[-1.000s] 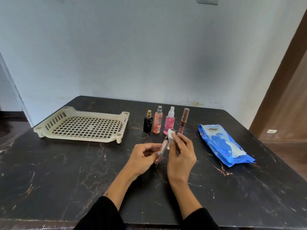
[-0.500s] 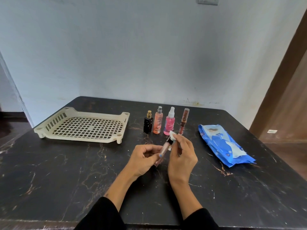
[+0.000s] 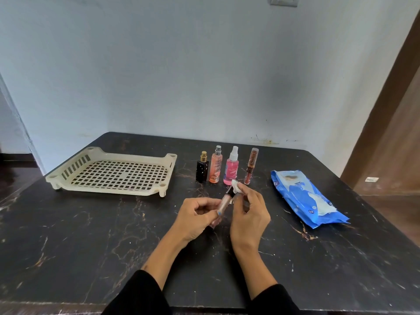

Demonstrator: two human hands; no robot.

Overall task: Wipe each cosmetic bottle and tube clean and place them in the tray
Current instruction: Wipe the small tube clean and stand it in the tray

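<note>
My left hand (image 3: 196, 218) grips the lower end of a slim pinkish lip gloss tube (image 3: 225, 201), tilted with its dark cap pointing away. My right hand (image 3: 248, 214) pinches a small white wipe (image 3: 236, 185) against the tube's cap end. Behind them stand a black bottle with a gold cap (image 3: 202, 170), an orange spray bottle (image 3: 215, 165), a pink spray bottle (image 3: 231, 166) and a brown gloss tube (image 3: 251, 166), all upright in a row. The cream perforated tray (image 3: 109, 190) lies at the left with nothing in it.
A blue wet-wipe pack (image 3: 306, 198) lies at the right with a white sheet poking out. The dark marble table (image 3: 91, 235) ends at a white wall behind. A brown door frame (image 3: 391, 110) stands at the far right.
My right hand has slid the wipe up along the tube toward its cap end. The left hand keeps its hold and has barely moved.
</note>
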